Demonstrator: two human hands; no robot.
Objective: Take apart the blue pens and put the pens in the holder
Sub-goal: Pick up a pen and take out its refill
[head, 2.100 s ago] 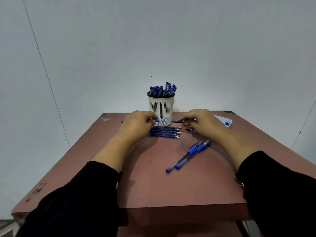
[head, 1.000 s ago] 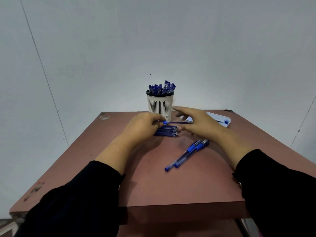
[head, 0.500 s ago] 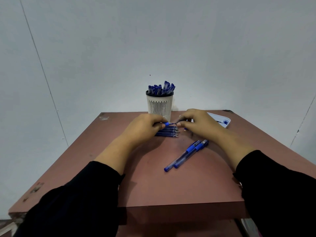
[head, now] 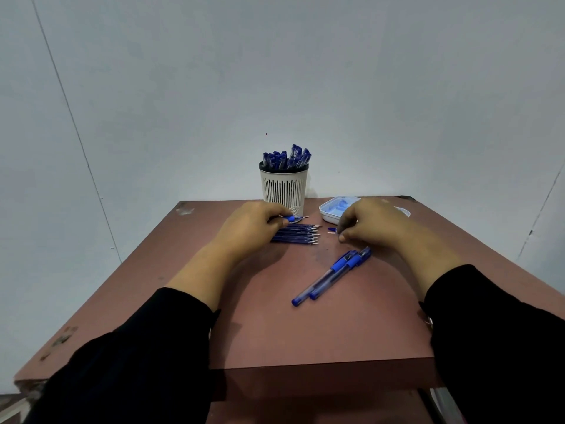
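My left hand [head: 252, 229] grips a blue pen [head: 293, 219] by its barrel, tip pointing right, just above a row of several blue refills [head: 298, 234] lying on the table. My right hand [head: 371, 224] hovers low to the right with its fingers curled down. Whether it pinches anything is hidden. A small blue pen part [head: 331, 230] lies by its fingertips. Two whole blue pens [head: 333, 275] lie side by side in front of that hand. The white slotted holder [head: 284, 188] stands at the back, full of several blue pens.
A white tray [head: 328, 214] with small blue parts sits at the back right, partly behind my right hand. The brown table [head: 275, 332] ends at a front edge near my sleeves. A plain wall rises right behind the holder.
My right hand drew away from the pen tip to the right and down toward the table. My left hand kept its grip on the pen above the refills.
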